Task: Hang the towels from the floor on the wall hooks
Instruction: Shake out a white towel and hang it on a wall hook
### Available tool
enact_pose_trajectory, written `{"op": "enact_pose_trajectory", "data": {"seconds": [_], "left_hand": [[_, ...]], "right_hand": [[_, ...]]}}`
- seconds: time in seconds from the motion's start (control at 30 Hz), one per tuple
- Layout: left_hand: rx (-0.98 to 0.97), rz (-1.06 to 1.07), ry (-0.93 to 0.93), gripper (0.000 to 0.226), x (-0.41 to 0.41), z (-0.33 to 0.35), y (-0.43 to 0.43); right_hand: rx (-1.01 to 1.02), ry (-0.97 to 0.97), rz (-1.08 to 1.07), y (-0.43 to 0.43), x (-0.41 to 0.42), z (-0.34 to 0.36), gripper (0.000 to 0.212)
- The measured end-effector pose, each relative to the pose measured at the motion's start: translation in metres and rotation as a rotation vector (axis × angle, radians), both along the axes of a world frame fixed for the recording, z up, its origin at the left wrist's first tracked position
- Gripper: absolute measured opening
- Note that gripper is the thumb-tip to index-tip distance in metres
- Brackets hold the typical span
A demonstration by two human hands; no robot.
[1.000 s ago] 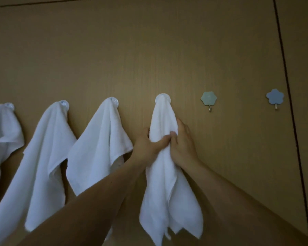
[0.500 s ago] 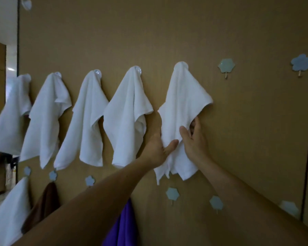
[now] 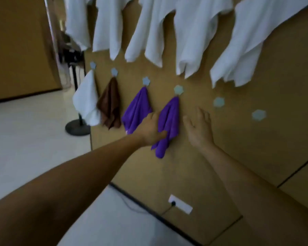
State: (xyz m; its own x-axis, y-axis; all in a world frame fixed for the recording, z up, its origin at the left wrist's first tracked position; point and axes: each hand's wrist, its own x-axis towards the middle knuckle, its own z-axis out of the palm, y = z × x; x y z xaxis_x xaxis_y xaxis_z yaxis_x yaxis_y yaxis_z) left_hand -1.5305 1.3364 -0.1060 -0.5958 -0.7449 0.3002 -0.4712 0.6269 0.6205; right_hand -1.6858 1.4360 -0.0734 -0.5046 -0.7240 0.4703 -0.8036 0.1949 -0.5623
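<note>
stand base off wall left edge | lower row hung: white towel, brown towel, left purple towel, right purple towel | left hand grips right purple towel, thumb over it, fingers hidden behind | right hand spread, holding nothing | free hooks rightward | top towels cut off, blurred

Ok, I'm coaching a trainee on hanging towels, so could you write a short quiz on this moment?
1. Which lower-row towel does the left hand grip? A white, B brown, C right purple towel.
2. True or false: the right hand holds a towel.
3. How many towels hang on the lower hooks?
Key: 1 C; 2 false; 3 four.
</note>
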Motion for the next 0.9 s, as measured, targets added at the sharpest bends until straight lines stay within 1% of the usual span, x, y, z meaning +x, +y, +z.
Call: {"op": "enact_pose_trajectory", "data": {"seconds": [0.1,0.2,0.4,0.5,0.63,0.8,0.9], "left_hand": [[0.122,0.153,-0.111,0.090,0.081,-0.071,0.017],[0.316,0.328,-0.202,0.089,0.167,-0.140,0.043],[0.586,0.688,-0.309,0.083,0.308,-0.245,0.124],[0.708,0.862,-0.305,0.082,0.354,-0.281,0.174],[0.824,1.049,-0.276,0.079,0.397,-0.318,0.239],[0.999,1.161,-0.210,0.075,0.429,-0.376,0.307],[1.064,1.193,-0.177,0.073,0.450,-0.413,0.337]], "right_hand": [[0.192,-0.016,0.169,-0.004,0.063,-0.064,0.059],[0.345,-0.018,0.331,-0.008,0.125,-0.133,0.053],[0.658,-0.073,0.686,-0.003,0.247,-0.259,0.058],[0.780,-0.070,0.849,0.012,0.300,-0.311,0.057],[0.886,-0.034,1.008,0.039,0.358,-0.362,0.054],[0.990,0.012,1.152,0.081,0.408,-0.414,0.050],[1.060,0.051,1.193,0.104,0.434,-0.448,0.047]]}}
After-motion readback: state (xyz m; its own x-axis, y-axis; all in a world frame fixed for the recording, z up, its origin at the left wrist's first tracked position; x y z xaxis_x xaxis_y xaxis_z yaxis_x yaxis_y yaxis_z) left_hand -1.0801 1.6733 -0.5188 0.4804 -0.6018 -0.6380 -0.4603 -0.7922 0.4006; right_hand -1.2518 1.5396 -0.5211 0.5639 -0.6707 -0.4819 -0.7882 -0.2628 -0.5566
